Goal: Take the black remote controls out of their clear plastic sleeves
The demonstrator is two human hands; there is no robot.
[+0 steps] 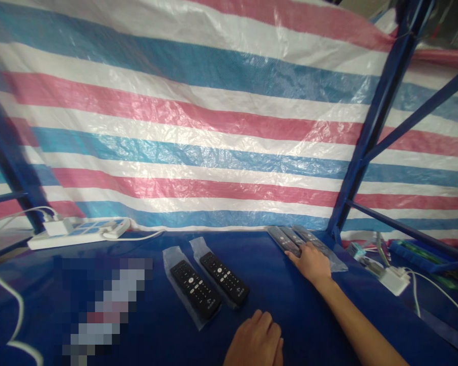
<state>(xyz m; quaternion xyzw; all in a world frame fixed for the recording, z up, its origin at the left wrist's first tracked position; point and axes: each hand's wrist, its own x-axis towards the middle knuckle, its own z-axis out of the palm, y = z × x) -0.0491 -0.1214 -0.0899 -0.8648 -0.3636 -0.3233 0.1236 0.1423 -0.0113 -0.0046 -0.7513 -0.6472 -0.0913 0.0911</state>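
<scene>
Two black remote controls in clear plastic sleeves lie side by side at the middle of the blue table: a left remote (196,290) and a right remote (225,278). Farther back on the right is a row of several bagged remotes (278,238). My right hand (313,262) is over this row, its thumb at the near end of the leftmost remote and its fingers bent down on the bags; the fingertips are partly hidden. Close to the front edge of the view, my left hand (255,339) rests with curled fingers, and nothing sticks out of it.
A white power strip (80,233) with plugs and cables lies at the back left. A pixelated patch (110,305) covers something at the left. On the right are a white adapter (395,279) and a blue tray (423,256). Blue posts (366,137) and a striped tarp (213,117) stand behind.
</scene>
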